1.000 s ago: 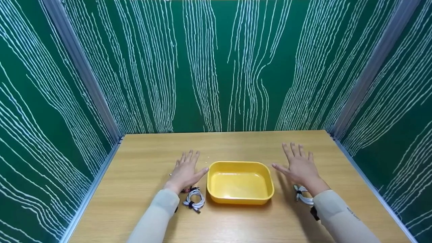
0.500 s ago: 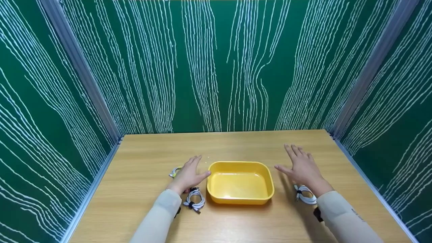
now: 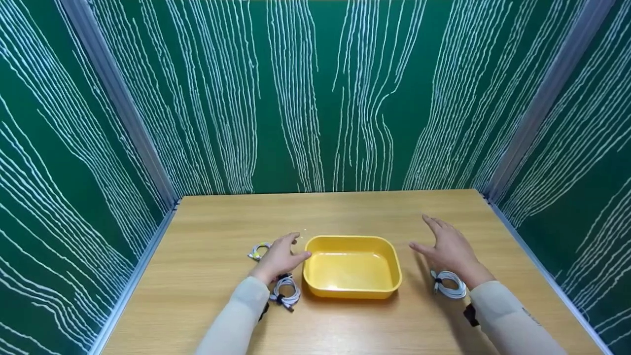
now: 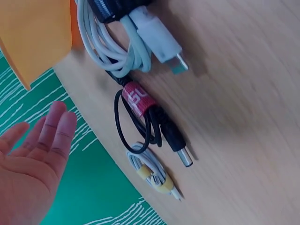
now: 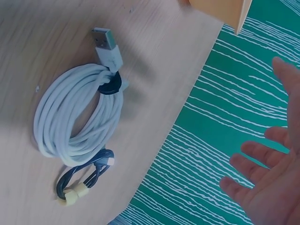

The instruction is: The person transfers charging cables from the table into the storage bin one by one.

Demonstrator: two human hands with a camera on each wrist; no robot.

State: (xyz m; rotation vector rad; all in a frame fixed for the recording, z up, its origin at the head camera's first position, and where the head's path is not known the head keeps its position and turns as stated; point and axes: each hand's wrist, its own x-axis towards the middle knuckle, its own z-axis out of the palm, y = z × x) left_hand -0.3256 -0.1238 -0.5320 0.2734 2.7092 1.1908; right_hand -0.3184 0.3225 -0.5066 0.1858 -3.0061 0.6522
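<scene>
My left hand (image 3: 282, 255) hovers left of a yellow plastic tub (image 3: 352, 294), fingers loosely bent and holding nothing. Below that hand lies a coiled white cable (image 3: 290, 299) with a black strap. In the left wrist view a black cable with a red strap (image 4: 139, 99) and a metal barrel plug lies beside it, then a thin white cable with yellow ties (image 4: 149, 165). Right of the tub my right hand (image 3: 451, 250) is held in the air, fingers spread and bare. Beneath it rests a coiled white USB cable (image 5: 77, 115), with a small black cable (image 5: 70, 185) tied in pale yellow touching or close by.
Everything lies on a wooden table (image 3: 335, 325). Green panels with wavy white lines (image 3: 315, 98) enclose its back and sides, joined by grey metal posts (image 3: 537, 98). The tub's inside shows only its bare floor.
Both hands have rolled from palm-down toward facing each other, and their fingers bend more. Each has drifted slightly right and nearer, uncovering the yellow-tied white cable and more of the right white coil.
</scene>
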